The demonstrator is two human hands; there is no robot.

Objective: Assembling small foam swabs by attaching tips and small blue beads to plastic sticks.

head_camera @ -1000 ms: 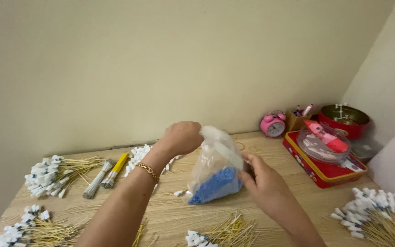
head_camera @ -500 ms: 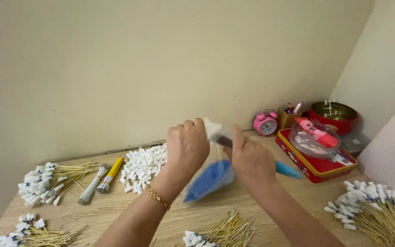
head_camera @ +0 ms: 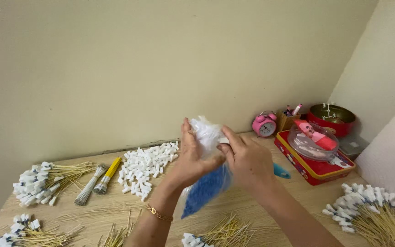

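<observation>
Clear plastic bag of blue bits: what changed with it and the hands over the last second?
The clear plastic bag of blue bits tipped from upright to slanting, blue end down-left. The left hand moved from the bag's top to its side; the right hand came up to the bunched neck. Both kept their grip. The pile of white plastic pieces, pink alarm clock and red tin stayed put.

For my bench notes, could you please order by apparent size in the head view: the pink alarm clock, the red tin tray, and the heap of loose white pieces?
1. Heap of loose white pieces, largest, though the red tin tray comes close.
2. Red tin tray.
3. Pink alarm clock, clearly smallest, though farthest from the camera.
</observation>
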